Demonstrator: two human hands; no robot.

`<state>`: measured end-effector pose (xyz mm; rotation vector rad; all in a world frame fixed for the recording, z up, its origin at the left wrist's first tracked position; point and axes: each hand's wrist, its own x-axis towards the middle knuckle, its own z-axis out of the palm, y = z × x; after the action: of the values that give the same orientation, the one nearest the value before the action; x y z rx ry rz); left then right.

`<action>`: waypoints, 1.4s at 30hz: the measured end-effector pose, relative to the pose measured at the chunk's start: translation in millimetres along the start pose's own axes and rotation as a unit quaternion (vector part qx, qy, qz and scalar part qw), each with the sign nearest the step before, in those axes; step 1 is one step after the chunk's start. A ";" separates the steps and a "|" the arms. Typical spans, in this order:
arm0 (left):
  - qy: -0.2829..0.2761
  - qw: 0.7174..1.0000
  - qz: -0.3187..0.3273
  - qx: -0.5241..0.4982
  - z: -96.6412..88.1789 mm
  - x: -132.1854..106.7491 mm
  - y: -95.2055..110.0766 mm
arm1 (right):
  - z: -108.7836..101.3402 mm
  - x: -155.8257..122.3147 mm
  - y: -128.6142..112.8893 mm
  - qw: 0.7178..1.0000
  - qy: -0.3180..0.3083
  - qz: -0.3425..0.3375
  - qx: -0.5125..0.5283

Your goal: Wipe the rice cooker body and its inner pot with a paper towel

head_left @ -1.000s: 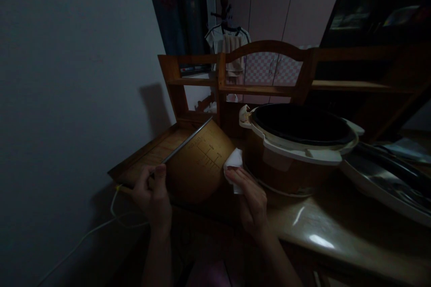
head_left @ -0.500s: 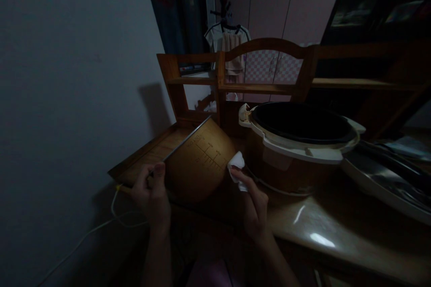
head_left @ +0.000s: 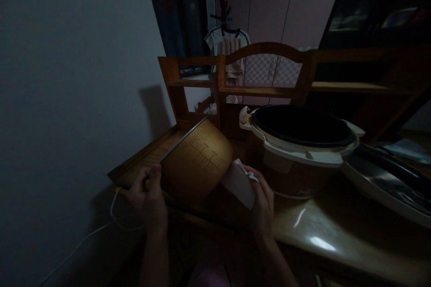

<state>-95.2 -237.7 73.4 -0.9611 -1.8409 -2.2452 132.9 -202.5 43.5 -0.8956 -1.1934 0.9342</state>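
Note:
My left hand [head_left: 146,193] grips the rim of a golden-brown rice cooker inner pot [head_left: 198,161], thumb on the near side. The pot is tipped on its side, its mouth turned to the upper left and measuring marks showing on its wall. In my right hand [head_left: 262,199] is a white tissue [head_left: 239,184], held spread beside the pot's bottom edge at the lower right. Whether the tissue touches the pot I cannot tell. Right of the pot stands the rice cooker body [head_left: 296,161], lidless, with a dark opening and a cream rim.
A pan with a dark handle [head_left: 393,179] lies at the right on the glossy wooden desk [head_left: 313,228]. Behind runs a wooden shelf frame [head_left: 262,92]. A pale wall [head_left: 84,76] borders the left side, with a white cable [head_left: 90,235] hanging below it.
My right hand has turned, and the tissue now lies spread open in it instead of bunched at the fingertips. The pot has shifted slightly left with my left hand.

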 end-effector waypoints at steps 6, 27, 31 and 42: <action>0.002 1.000 -0.005 0.024 -1.1 1.2 -0.3 | 5.7 1.8 -4.3 1.000 0.018 0.014 0.011; -0.053 0.998 0.019 0.041 -4.4 -7.4 7.4 | 51.9 26.1 -66.1 0.955 -0.114 -0.256 -0.095; -0.060 0.997 0.017 0.056 -5.6 -5.3 7.2 | 61.3 24.9 -51.4 0.884 -0.127 -0.397 -0.211; 0.007 1.000 -0.008 0.024 -2.3 -4.8 2.9 | 34.3 20.7 -21.9 0.844 -0.163 -0.469 -0.200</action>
<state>-91.0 -242.1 73.3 -0.9255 -1.8942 -2.1990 103.9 -188.6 76.0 -0.3441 -1.9065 0.0140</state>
